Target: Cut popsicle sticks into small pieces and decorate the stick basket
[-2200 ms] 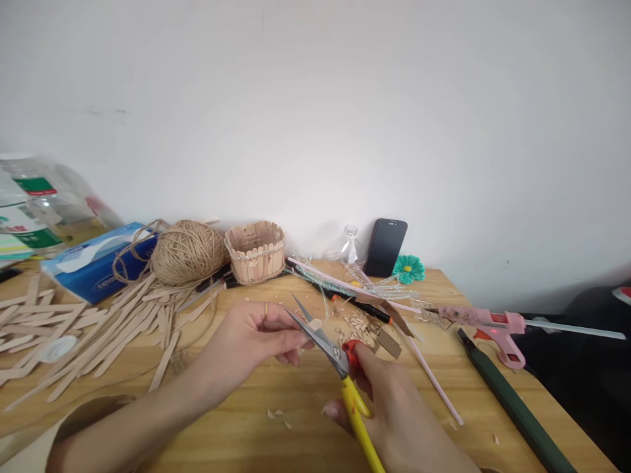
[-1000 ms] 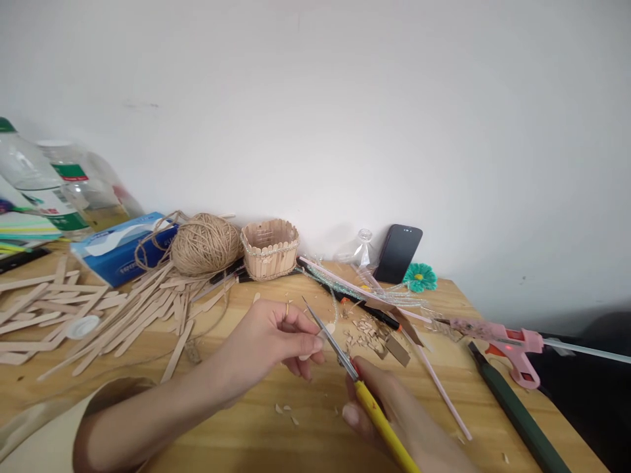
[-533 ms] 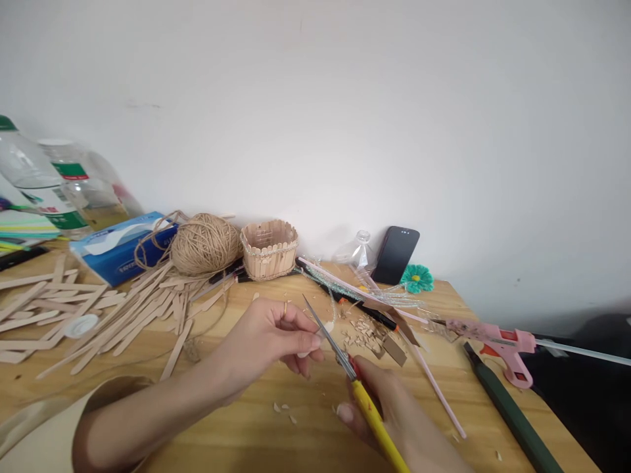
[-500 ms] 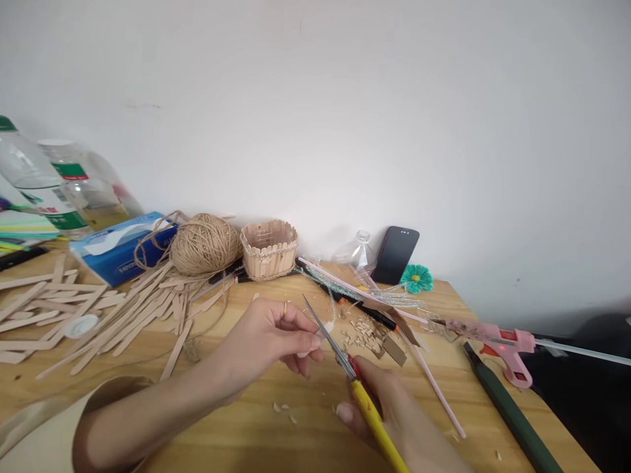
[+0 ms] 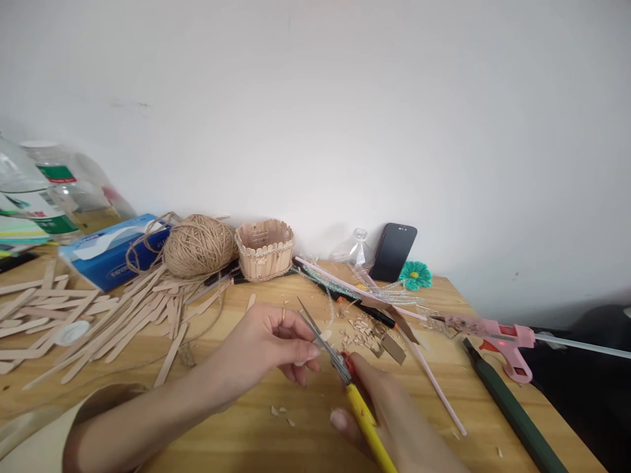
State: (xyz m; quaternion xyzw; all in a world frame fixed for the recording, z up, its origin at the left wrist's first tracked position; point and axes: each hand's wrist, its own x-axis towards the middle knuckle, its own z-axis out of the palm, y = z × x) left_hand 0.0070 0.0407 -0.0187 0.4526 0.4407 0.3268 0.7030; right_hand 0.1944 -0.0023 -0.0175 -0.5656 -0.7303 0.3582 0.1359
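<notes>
My left hand (image 5: pixel 283 345), a ring on one finger, pinches a small pale piece (image 5: pixel 300 363) that looks like the end of a craft stick; my thumb and fingers hide most of it. From the lower right, my right hand (image 5: pixel 382 407) is wrapped around scissors (image 5: pixel 365 420) with yellow and red handles. Their narrow pointed blades slant up and left, close beside my left fingertips. Whether the blades touch the pale piece I cannot tell. Beyond my hands lies a heap of wood clippings (image 5: pixel 362 335), and a few more chips (image 5: pixel 282 410) are scattered on the table nearer me.
Loose craft sticks (image 5: pixel 138 309) cover the left side. Behind stand a twine ball (image 5: pixel 200 246), a tissue box (image 5: pixel 113 253), a small stick basket (image 5: pixel 266 253) and a phone (image 5: pixel 393 253). Right are a teal flower (image 5: pixel 415 276), a pink glue gun (image 5: pixel 507 341) and a dark green tool (image 5: pixel 513 407).
The scissors and my right hand have shifted slightly left. My left hand keeps its pinch on the pale piece. The view has turned slightly.
</notes>
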